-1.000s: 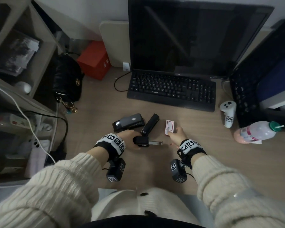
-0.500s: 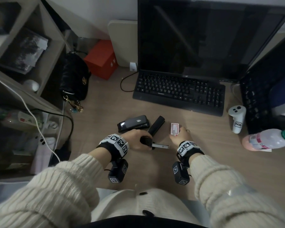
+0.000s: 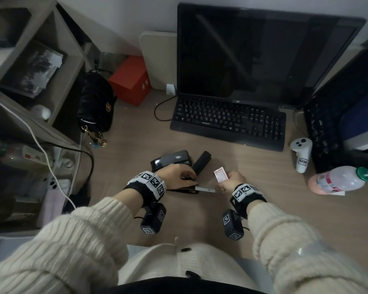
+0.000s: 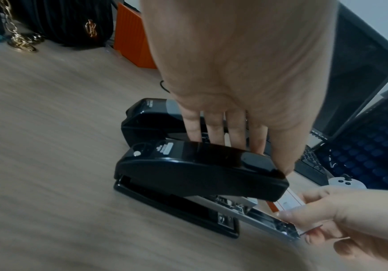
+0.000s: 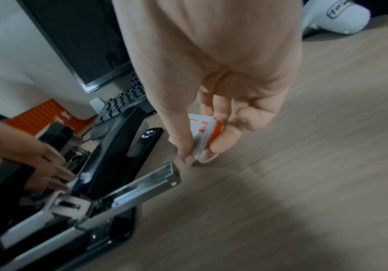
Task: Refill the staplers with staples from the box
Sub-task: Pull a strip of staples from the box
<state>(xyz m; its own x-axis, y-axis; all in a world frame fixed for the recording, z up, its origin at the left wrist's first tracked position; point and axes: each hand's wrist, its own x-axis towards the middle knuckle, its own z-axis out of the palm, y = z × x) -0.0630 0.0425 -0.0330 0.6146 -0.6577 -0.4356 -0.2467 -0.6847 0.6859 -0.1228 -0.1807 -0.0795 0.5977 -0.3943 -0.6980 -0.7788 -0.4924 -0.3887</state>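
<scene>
The left hand (image 3: 174,176) holds the nearest stapler (image 4: 200,170) down on the surface (image 3: 253,187), its fingers (image 4: 214,132) curled over the far side of the black top; the metal staple tray (image 5: 142,185) is slid out at the front and looks empty, though blur hides its inner end. The right hand (image 3: 232,180) pinches the small staple box (image 3: 221,175) between thumb and fingers just beside the tray's open end; so, by my reading, the task is early: opening is done, loading and closing remain. Two more staplers (image 3: 172,160) lie just behind, shut and apparently untouched.
</scene>
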